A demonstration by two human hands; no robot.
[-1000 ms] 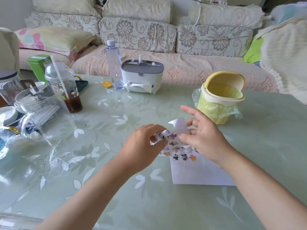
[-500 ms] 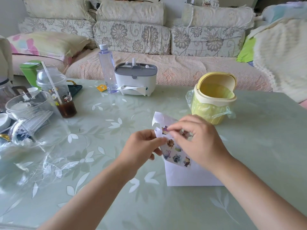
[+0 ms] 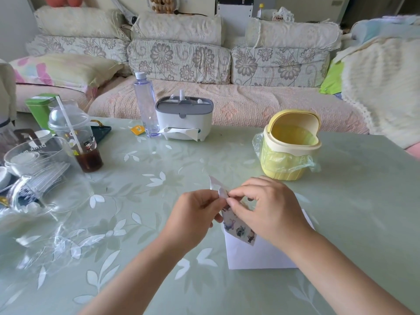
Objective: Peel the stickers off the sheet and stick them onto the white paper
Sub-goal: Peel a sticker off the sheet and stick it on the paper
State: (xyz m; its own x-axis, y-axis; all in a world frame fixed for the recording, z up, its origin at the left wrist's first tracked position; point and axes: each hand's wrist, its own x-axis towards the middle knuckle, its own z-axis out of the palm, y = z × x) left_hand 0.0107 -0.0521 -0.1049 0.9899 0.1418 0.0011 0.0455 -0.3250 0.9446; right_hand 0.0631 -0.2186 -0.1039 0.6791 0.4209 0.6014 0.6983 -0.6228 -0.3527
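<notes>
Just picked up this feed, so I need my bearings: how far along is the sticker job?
Done: nothing visibly; the exposed part of the white paper is bare. In hand: the left hand pinches the sticker sheet at its top, above the paper, while the right hand picks at it. Left: several stickers on the sheet's lower part need peeling and placing.

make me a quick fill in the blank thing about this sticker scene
The left hand and right hand pinch a sheet of ____. The paper flat on the table is ____. The small lidded bin is ____. The clear bottle stands ____ of the tissue box.
Missing: stickers; white; yellow; left.
</notes>
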